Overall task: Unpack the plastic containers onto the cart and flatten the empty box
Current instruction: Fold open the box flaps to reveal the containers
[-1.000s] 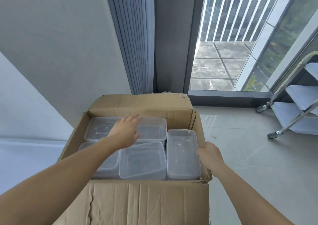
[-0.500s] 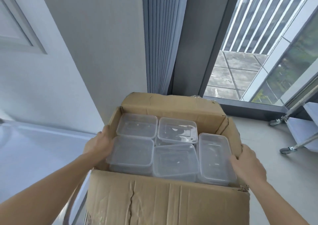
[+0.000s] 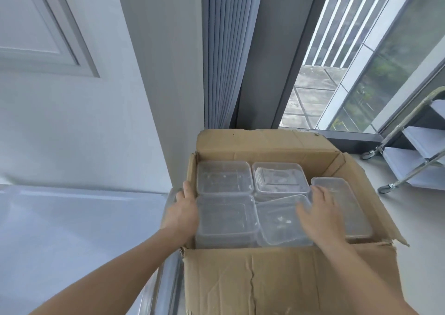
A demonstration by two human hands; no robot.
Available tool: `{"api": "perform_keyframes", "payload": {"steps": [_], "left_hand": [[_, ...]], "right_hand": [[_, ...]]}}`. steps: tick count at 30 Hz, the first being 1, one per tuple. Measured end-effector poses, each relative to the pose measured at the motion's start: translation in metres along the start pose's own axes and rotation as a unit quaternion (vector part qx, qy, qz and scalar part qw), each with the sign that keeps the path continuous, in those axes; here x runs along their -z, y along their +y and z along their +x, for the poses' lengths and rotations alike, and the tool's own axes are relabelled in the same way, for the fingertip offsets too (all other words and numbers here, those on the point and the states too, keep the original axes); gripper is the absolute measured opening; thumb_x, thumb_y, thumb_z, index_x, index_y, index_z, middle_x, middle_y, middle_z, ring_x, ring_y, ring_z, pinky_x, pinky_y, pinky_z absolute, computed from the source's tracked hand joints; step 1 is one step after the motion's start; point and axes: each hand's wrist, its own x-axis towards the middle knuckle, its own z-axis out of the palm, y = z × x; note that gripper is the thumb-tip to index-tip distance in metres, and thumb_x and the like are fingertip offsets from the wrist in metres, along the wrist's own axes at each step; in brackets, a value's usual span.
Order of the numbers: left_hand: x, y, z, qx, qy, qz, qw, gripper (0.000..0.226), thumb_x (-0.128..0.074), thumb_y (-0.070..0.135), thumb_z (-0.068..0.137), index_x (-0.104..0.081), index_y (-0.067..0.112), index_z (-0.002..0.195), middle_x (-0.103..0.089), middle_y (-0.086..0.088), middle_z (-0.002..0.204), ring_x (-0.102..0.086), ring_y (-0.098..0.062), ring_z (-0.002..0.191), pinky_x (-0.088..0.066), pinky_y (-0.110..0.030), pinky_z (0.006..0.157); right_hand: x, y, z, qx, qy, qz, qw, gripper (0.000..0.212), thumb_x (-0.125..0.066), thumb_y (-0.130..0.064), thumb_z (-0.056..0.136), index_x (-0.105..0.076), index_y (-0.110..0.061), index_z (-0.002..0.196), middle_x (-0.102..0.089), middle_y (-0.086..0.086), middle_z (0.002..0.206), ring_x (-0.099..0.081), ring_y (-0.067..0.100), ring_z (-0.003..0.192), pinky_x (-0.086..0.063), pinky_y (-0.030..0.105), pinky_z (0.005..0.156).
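Right hand (image 3: 317, 214) left the box (image 3: 265, 278) rim, now flat on containers (image 3: 225, 216); left hand (image 3: 183, 214) straight-fingered beside them.

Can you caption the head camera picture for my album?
Left hand and right hand reach into an open cardboard box of clear plastic containers; a metal cart stands nearby.

The pale floor (image 3: 423, 218) bears a wheeled cart (image 3: 399, 163) (chrome-framed, white shelves).

Creased matt cardboard box (image 3: 284, 281); clear glossy plastic containers (image 3: 226, 218).
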Motion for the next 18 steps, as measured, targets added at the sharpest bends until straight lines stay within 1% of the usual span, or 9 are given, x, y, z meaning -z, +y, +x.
{"api": "perform_keyframes", "payload": {"steps": [4, 6, 7, 9, 11, 12, 14, 16, 18], "left_hand": [[0.004, 0.002, 0.008, -0.003, -0.034, 0.003, 0.999, 0.072, -0.033, 0.001, 0.097, 0.009, 0.006, 0.155, -0.033, -0.018, 0.145, -0.053, -0.034, 0.119, -0.046, -0.038, 0.091], [0.004, 0.005, 0.008, -0.008, -0.03, 0.029, 0.999, 0.077, -0.037, 0.002, 0.095, 0.012, 0.002, 0.154, -0.03, -0.02, 0.149, -0.044, -0.032, 0.13, -0.043, -0.037, 0.1], [0.003, 0.006, 0.008, -0.012, -0.021, 0.046, 0.999, 0.078, -0.038, 0.005, 0.095, 0.012, 0.002, 0.154, -0.022, -0.021, 0.154, -0.034, -0.033, 0.139, -0.038, -0.038, 0.108], [0.004, 0.008, 0.007, -0.038, 0.017, 0.086, 0.995, 0.077, -0.037, 0.013, 0.095, 0.011, 0.008, 0.156, 0.006, -0.016, 0.165, -0.003, -0.032, 0.152, -0.02, -0.046, 0.121], [0.006, 0.013, 0.007, -0.08, 0.047, 0.1, 0.991, 0.077, -0.034, 0.017, 0.096, 0.013, 0.011, 0.157, 0.022, -0.009, 0.164, 0.018, -0.026, 0.152, -0.004, -0.047, 0.124], [0.007, 0.017, 0.007, -0.1, 0.052, 0.1, 0.989, 0.076, -0.033, 0.02, 0.096, 0.012, 0.012, 0.157, 0.023, -0.006, 0.164, 0.021, -0.024, 0.151, -0.001, -0.045, 0.125], [0.011, 0.025, 0.009, -0.13, 0.038, 0.107, 0.985, 0.073, -0.034, 0.024, 0.098, 0.004, 0.014, 0.159, 0.011, -0.002, 0.167, 0.015, -0.02, 0.153, -0.001, -0.042, 0.125], [0.012, 0.029, 0.014, -0.138, 0.021, 0.12, 0.983, 0.068, -0.036, 0.027, 0.098, -0.009, 0.015, 0.159, -0.01, -0.001, 0.167, -0.001, -0.019, 0.154, -0.006, -0.04, 0.125], [0.012, 0.028, 0.017, -0.133, 0.015, 0.133, 0.982, 0.065, -0.039, 0.03, 0.096, -0.02, 0.016, 0.157, -0.028, 0.0, 0.162, -0.017, -0.017, 0.151, -0.008, -0.038, 0.124]], "right_hand": [[-0.01, -0.044, -0.016, 0.037, -0.084, 0.044, 0.995, 0.053, -0.049, -0.037, 0.1, -0.042, -0.014, 0.148, -0.045, 0.006, 0.149, -0.04, 0.024, 0.136, -0.035, 0.037, 0.11], [-0.012, -0.057, -0.02, 0.045, -0.119, 0.046, 0.991, 0.054, -0.048, -0.039, 0.101, -0.042, -0.015, 0.148, -0.046, 0.004, 0.149, -0.04, 0.023, 0.137, -0.036, 0.037, 0.109], [-0.015, -0.061, -0.02, 0.05, -0.134, 0.049, 0.989, 0.054, -0.048, -0.04, 0.1, -0.042, -0.015, 0.148, -0.046, 0.004, 0.15, -0.041, 0.022, 0.137, -0.037, 0.037, 0.109], [-0.019, -0.068, -0.018, 0.058, -0.164, 0.061, 0.983, 0.057, -0.05, -0.044, 0.098, -0.044, -0.016, 0.147, -0.05, 0.003, 0.147, -0.046, 0.022, 0.134, -0.042, 0.038, 0.106], [-0.022, -0.076, -0.011, 0.06, -0.185, 0.067, 0.979, 0.057, -0.053, -0.049, 0.096, -0.048, -0.016, 0.142, -0.055, 0.003, 0.141, -0.052, 0.023, 0.128, -0.045, 0.038, 0.1], [-0.024, -0.08, -0.008, 0.06, -0.19, 0.067, 0.978, 0.058, -0.055, -0.051, 0.094, -0.05, -0.016, 0.14, -0.057, 0.003, 0.138, -0.054, 0.023, 0.126, -0.046, 0.037, 0.098], [-0.029, -0.088, 0.0, 0.059, -0.189, 0.061, 0.978, 0.06, -0.059, -0.056, 0.09, -0.054, -0.017, 0.135, -0.061, 0.002, 0.132, -0.057, 0.024, 0.121, -0.048, 0.037, 0.092], [-0.033, -0.094, 0.007, 0.05, -0.19, 0.052, 0.979, 0.058, -0.063, -0.059, 0.085, -0.056, -0.017, 0.125, -0.065, 0.001, 0.121, -0.061, 0.025, 0.112, -0.05, 0.035, 0.081], [-0.04, -0.096, 0.012, 0.034, -0.201, 0.061, 0.977, 0.06, -0.069, -0.056, 0.082, -0.053, -0.016, 0.124, -0.065, 0.002, 0.118, -0.062, 0.026, 0.109, -0.048, 0.035, 0.077]]}}
